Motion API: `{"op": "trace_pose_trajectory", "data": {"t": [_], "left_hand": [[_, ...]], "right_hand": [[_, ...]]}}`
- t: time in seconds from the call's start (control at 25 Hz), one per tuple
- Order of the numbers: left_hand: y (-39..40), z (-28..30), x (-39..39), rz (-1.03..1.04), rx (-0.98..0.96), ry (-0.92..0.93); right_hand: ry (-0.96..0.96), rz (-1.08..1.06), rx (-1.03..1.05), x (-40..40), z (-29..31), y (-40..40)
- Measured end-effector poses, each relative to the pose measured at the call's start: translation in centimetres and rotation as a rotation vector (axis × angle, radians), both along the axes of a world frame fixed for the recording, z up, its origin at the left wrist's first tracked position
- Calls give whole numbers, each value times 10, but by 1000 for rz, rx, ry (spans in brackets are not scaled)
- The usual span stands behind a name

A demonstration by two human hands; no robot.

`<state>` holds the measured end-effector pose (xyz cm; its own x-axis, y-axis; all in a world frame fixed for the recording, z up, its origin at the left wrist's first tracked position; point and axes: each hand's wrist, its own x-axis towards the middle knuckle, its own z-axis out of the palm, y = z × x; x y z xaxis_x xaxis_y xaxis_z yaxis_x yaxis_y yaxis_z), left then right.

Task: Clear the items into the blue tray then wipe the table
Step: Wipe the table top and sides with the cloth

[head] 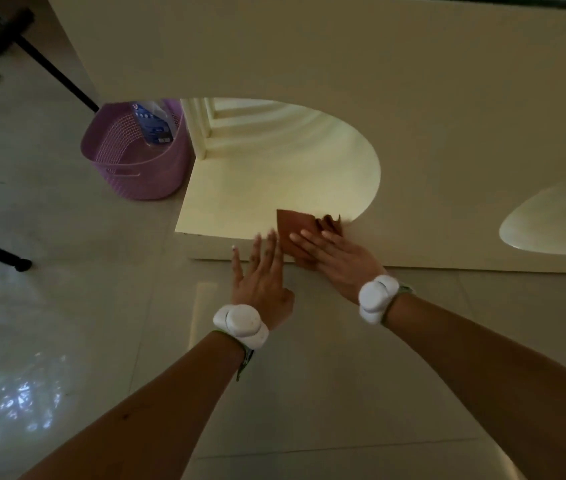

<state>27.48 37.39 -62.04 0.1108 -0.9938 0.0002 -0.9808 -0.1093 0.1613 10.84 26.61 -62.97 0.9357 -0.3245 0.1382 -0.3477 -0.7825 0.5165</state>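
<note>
Dim room, pale glossy tiled floor (67, 209); cream-coloured table (309, 57) with curved cut-outs fills the upper frame, and a lower cream shelf (240, 188) of the same table shows through the arched opening.

Brown wiping cloth (292, 225) lies flat on the front edge of that lower shelf. Right hand (337, 258) rests palm-down on the cloth's near right part, fingers spread and extended; grip not closed, pressing rather than pinching. Cloth's far left corner protrudes beyond the fingertips; a bunched fold shows just past them on the right.

Left hand (261, 282) is just beside the cloth on its left, fingers straight and splayed, grip open, holding nothing. Whether it touches the shelf edge cannot be told.

Both wrists carry white rounded wrist devices (240, 325).

Lilac perforated plastic basket (136, 150) stands on the floor against the shelf's left end, well apart from the hands; a clear bottle with a blue label (153, 123) stands inside. Black metal furniture legs (56, 71) cross upper left.
</note>
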Motion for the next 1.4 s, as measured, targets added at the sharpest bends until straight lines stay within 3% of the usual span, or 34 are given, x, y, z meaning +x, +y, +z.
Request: {"op": "trace_pose_trajectory", "data": {"t": [0.16, 0.24, 0.4, 0.6, 0.76, 0.92, 1.08, 1.2, 1.32, 1.4], "left_hand": [[-11, 12, -33, -189, 10, 69], [-12, 21, -47, -274, -55, 46], [-17, 62, -82, -443, -444, -92], [-62, 164, -105, -343, -853, -128], [-102, 226, -140, -280, -870, -198], [-114, 225, -158, -184, -895, -185], [-128, 230, -201, -253, -899, -123], [-144, 238, -251, -375, -900, -43], [-154, 241, -276, -327, -922, 21], [-154, 239, -273, -277, -889, -18]], "right_hand": [[81, -105, -85, -81, 13, -12], [-35, -154, -206, -111, 24, -15], [-337, -356, -300, -124, 80, -3], [-577, -396, -314, -87, 164, -14], [-847, -597, -217, -126, 191, -30], [-1114, -872, 34, -173, 164, -39], [-1398, -861, 157, -201, 186, -59], [-1380, -824, 68, -205, 217, -73], [-1046, -740, -86, -208, 207, -73], [-963, -650, -67, -213, 191, -70]]}}
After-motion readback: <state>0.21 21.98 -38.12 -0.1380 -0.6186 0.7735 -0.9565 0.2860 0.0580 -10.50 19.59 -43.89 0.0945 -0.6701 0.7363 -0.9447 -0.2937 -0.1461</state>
